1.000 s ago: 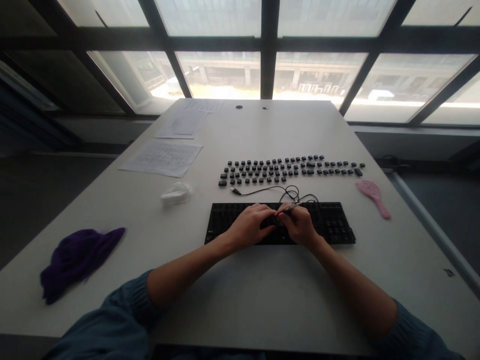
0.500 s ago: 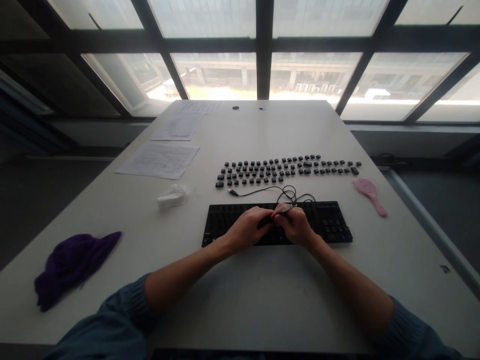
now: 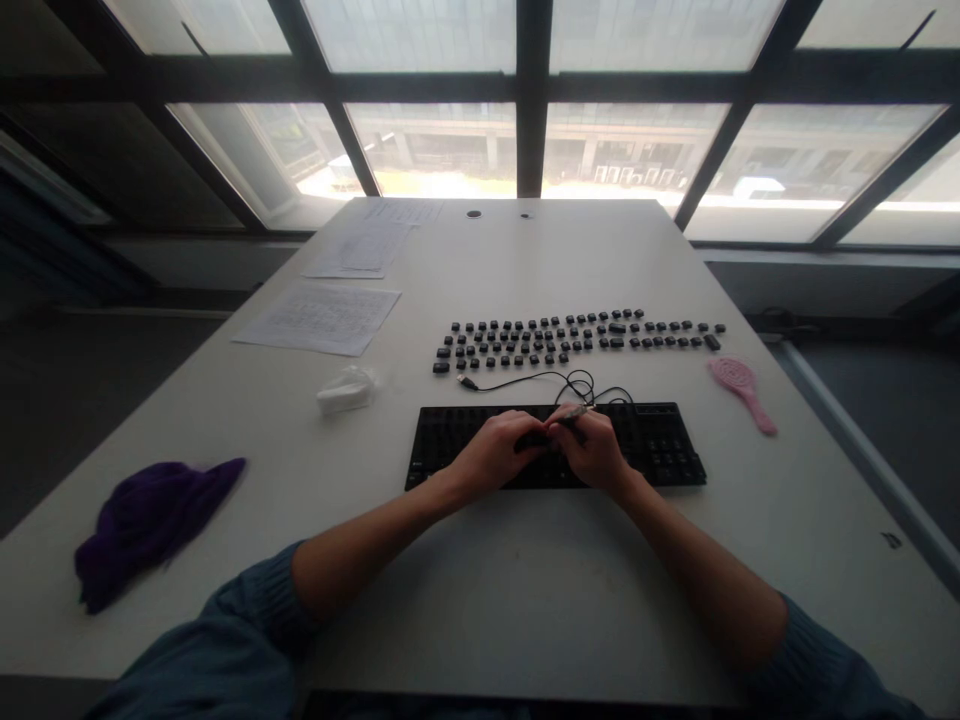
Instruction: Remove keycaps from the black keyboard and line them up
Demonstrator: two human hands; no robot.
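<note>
A black keyboard (image 3: 442,425) lies flat in front of me, its number pad at the right end. My right hand (image 3: 591,450) is closed over its middle on a slim grey metallic tool (image 3: 576,412), whose exact kind I cannot make out. Close against it, my left hand (image 3: 499,445) rests over the keyboard with curled fingers, the fingertips meeting those of my right hand. Whatever the left fingertips pinch is hidden. Behind the keyboard, loose black keycaps (image 3: 441,367) stand in several rows. A black USB cable (image 3: 517,382) coils between them and the keyboard.
Purple cloth (image 3: 150,520) lies at the left, a clear plastic-wrapped white item (image 3: 345,392) nearer the keyboard. Written paper sheets (image 3: 319,318) line the table's left edge. A pink hairbrush (image 3: 742,390) is by the right edge. Windows stand beyond the white table (image 3: 525,600).
Both hands stay together over the middle of the keyboard, with only slight finger movement. The whole view has shifted very slightly.
</note>
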